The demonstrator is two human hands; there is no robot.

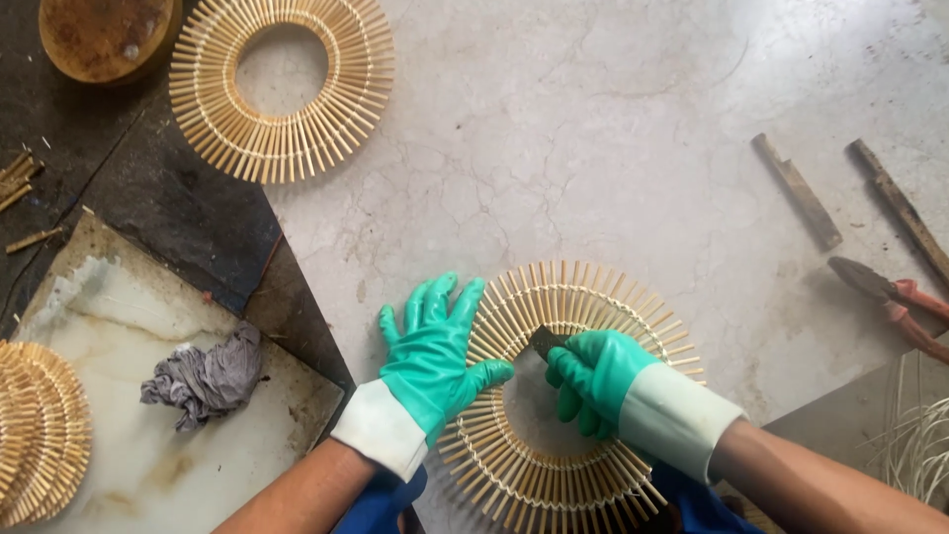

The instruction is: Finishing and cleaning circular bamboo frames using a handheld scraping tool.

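Gloved in green, the left hand (432, 356) lies flat, fingers spread, on a ring of bamboo sticks (563, 396) at lower centre on the pale marble floor (593, 129). At the ring's inner edge, the right hand (593, 381) is clamped on a small dark blade (544, 341). A second ring (281, 84) lies upper left, pliers (890, 297) at right.

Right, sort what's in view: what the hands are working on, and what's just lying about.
In use:
left hand pressing on the bamboo ring
right hand holding a small dark blade

Lying about:
second ring
grey rag
pliers
two wooden sticks
stacked rings
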